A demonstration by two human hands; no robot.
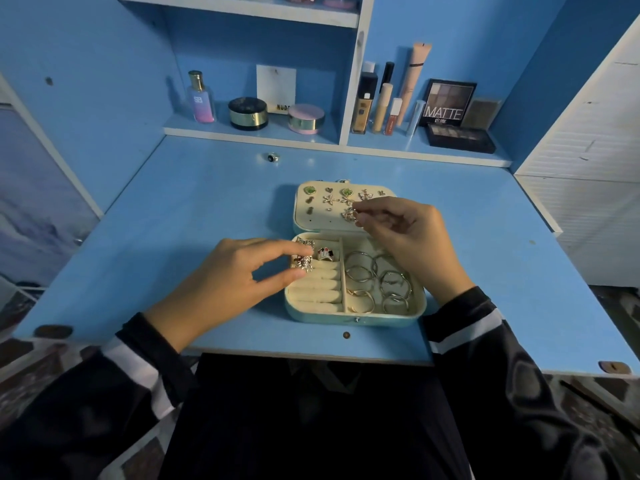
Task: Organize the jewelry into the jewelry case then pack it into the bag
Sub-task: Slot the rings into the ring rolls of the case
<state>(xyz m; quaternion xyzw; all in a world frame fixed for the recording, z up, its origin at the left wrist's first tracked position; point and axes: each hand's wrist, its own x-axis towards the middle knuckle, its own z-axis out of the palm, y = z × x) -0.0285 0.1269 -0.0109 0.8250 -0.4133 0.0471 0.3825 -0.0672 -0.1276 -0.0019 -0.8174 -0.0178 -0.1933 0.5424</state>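
A home dressing corner, likely a bedroom. A blue tabletop (214,202) sits under blue shelves holding a perfume bottle (201,98), compacts (306,118), foundation tubes (382,107) and eyeshadow palettes (447,102).

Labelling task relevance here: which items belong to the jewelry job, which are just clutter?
Job: jewelry case, ring in left hand, earring in right hand, hoops, loose ring on desk.
Clutter: perfume bottle, compacts, eyeshadow palettes, makeup tubes.

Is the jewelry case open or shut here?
Open. The jewelry case has its lid laid back, showing earrings pinned inside and hoops in the base.
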